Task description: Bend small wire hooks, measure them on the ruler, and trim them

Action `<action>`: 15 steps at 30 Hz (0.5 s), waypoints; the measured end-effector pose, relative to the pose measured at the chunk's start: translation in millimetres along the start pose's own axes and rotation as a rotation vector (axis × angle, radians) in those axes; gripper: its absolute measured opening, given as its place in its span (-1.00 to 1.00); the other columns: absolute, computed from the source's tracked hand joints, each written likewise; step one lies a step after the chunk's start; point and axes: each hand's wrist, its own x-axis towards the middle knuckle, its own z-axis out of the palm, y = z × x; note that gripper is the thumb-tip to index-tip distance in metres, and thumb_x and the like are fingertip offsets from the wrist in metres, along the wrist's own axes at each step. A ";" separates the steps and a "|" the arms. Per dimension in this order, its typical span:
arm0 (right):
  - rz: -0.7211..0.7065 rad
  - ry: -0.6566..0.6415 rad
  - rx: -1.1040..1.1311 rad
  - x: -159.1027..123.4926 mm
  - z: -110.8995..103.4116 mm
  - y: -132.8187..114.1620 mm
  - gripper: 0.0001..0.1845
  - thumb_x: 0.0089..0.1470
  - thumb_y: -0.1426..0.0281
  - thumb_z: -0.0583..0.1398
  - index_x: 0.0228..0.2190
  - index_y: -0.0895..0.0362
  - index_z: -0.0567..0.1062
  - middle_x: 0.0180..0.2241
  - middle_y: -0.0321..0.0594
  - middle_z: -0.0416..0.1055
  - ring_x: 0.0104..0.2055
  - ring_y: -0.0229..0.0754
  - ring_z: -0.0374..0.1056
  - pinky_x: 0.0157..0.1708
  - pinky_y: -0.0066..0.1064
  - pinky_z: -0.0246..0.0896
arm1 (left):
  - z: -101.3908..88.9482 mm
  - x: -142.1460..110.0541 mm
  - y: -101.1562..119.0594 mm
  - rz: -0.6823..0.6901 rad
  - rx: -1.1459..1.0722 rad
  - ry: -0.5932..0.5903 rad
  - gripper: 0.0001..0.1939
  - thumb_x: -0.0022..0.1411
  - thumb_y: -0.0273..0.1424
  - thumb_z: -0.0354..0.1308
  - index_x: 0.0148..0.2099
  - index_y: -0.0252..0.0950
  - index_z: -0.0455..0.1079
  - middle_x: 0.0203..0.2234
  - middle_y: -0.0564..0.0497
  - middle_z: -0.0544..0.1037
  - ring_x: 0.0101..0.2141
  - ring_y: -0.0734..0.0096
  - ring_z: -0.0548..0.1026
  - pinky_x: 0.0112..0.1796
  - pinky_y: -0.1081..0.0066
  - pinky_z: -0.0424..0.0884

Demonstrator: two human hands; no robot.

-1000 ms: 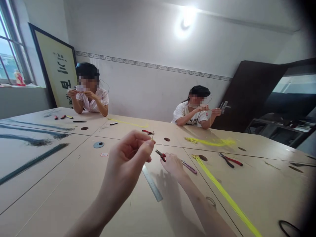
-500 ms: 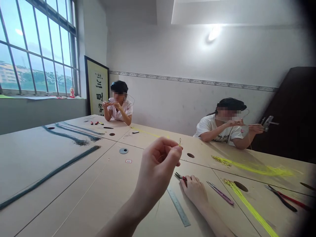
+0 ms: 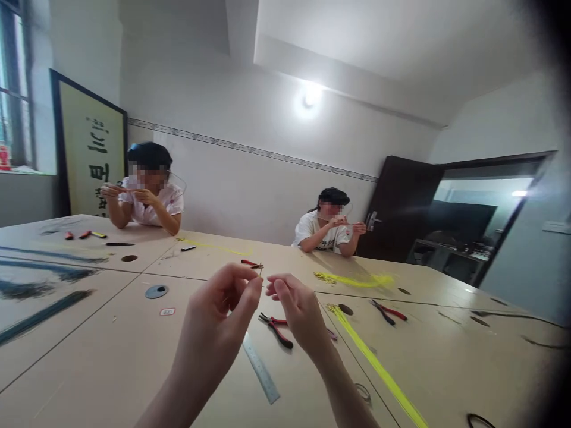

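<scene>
My left hand (image 3: 223, 315) is raised over the table, thumb and forefinger pinched on a small thin wire loop (image 3: 261, 271) that stands up from the fingertips. Close to its right is my right hand (image 3: 298, 312), fingers loosely bent and a little apart, with nothing visible in them. A small gap separates the two hands. Below them on the table lie red-and-black pliers (image 3: 277, 331) with parted jaws. A steel ruler (image 3: 262, 371) rests nearer to me, beside my left wrist. Purple snips (image 3: 332, 334) are mostly hidden behind my right hand.
A bundle of yellow cords (image 3: 375, 362) runs along the right; another yellow bundle (image 3: 361, 279) lies farther back. Second pliers (image 3: 388, 312) sit to the right. Dark blue strands (image 3: 49, 315) are at left. Two people (image 3: 149, 196) work across the table (image 3: 134, 368).
My right hand has let go of the pliers on the table and risen beside my left hand. The view has swung right, bringing the open doorway into sight.
</scene>
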 end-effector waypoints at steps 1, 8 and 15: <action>-0.038 0.017 0.076 -3.2 -5.9 -16.1 -0.56 0.29 0.15 -0.11 -0.21 0.17 0.41 -0.36 -0.21 0.49 -0.30 -0.23 0.46 -0.29 -0.36 0.42 | 2.2 -1.3 -2.6 0.036 0.053 -0.001 -0.89 0.15 -0.38 0.13 -0.43 -0.23 0.37 -0.67 0.18 0.29 -0.58 0.55 0.25 -0.56 0.56 0.21; -0.138 0.062 0.380 -35.3 -31.6 -49.8 -0.79 0.20 0.26 0.09 -0.16 0.05 0.42 -0.26 -0.25 0.49 -0.23 -0.21 0.45 -0.30 -0.39 0.44 | 13.3 -11.7 -11.4 0.487 0.487 0.011 -0.90 0.20 -0.46 0.05 -0.35 -0.16 0.30 -0.65 0.24 0.34 -0.64 0.63 0.34 -0.62 0.70 0.28; -0.203 0.154 0.314 -39.9 -45.6 -51.4 -0.91 0.12 0.39 0.16 -0.29 0.03 0.47 -0.33 -0.33 0.47 -0.31 -0.29 0.45 -0.30 -0.46 0.43 | 21.9 -20.4 -18.6 0.501 0.543 -0.006 -0.89 0.23 -0.41 -0.01 -0.35 -0.10 0.27 -0.62 0.25 0.38 -0.63 0.64 0.33 -0.60 0.72 0.29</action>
